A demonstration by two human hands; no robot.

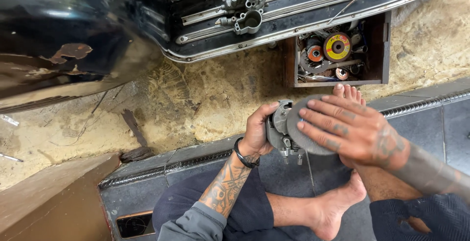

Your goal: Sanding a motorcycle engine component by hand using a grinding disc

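Crossed bare legs (313, 206) are seen beneath an angle grinder (280, 128) gripped by the left hand (258, 131), its grey disc (306, 123) pressed flat by the right hand (352, 128), so fingers could be cut if it were triggered.

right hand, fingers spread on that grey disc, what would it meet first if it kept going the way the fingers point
The right hand points left. Past the grey disc under its fingertips, it would first meet the metal grinder head gripped by the left hand, though depth is hard to judge.

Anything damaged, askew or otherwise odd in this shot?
Yes. The black car panel at upper left has flaked paint showing rusty brown patches. The left hand holds an angle grinder while the right hand presses flat on its grey disc, with bare feet beside it.
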